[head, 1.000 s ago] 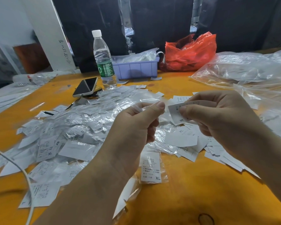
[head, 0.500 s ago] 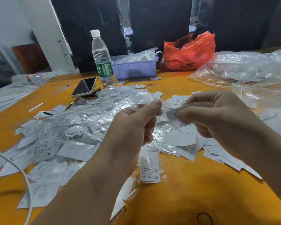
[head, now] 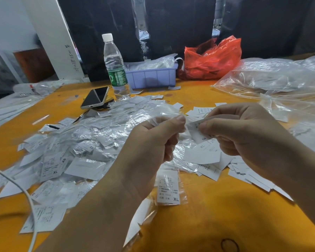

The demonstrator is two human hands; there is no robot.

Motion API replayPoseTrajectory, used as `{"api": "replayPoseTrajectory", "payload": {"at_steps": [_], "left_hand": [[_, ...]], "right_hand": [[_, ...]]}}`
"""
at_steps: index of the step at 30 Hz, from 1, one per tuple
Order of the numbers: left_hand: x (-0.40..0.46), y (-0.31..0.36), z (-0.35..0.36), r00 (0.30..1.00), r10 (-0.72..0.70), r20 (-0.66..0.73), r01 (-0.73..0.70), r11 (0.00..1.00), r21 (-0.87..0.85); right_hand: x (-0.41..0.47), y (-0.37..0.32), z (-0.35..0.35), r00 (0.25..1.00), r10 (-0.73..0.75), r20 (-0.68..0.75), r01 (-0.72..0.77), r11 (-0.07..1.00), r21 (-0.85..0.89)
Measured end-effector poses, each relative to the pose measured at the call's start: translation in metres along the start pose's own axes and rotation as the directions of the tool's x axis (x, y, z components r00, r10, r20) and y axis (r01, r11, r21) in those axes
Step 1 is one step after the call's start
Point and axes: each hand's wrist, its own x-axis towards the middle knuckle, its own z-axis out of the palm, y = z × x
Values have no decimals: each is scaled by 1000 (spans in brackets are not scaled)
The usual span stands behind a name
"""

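Above the orange table (head: pixel 216 211), my left hand (head: pixel 153 140) pinches the rim of a small clear plastic sleeve (head: pixel 164 118) between thumb and forefinger. My right hand (head: pixel 244 130) pinches a white size label marked S (head: pixel 198 133), held close to the sleeve's edge. Whether the label's tip is inside the sleeve is hard to tell. A broad heap of bagged labels (head: pixel 84 148) covers the table on the left. Loose white labels (head: pixel 205 160) lie below my right hand. One bagged XL label (head: pixel 168 188) lies near my left wrist.
A water bottle (head: pixel 115 70), a phone (head: pixel 95 98), a lilac tray (head: pixel 151 77) and a red plastic bag (head: pixel 213 59) stand at the back. Large clear plastic bags (head: pixel 276 79) fill the right side. A white cable (head: pixel 27 197) crosses the lower left.
My right hand has brought the S label slightly left and down, closer to the sleeve in my left hand. Both grips are unchanged.
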Motion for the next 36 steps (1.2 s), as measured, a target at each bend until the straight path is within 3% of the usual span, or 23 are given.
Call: {"api": "replayPoseTrajectory", "payload": {"at_steps": [11,23,31,36], "left_hand": [[-1,2,0,1000,-15,5,14,999,30],[2,-4,0,997,24,76,-31,996,87],[2,-6,2,995,41,92,-51,993,111],[3,-7,0,999,42,26,-44,994,96]], "right_hand": [[-3,-5,1,997,22,73,-25,999,40],[-2,-3,1,1000,7,-3,-6,998,57],[-5,4,12,1000,17,9,-18,985,170],[-5,7,11,997,31,68,-40,990,133]]}}
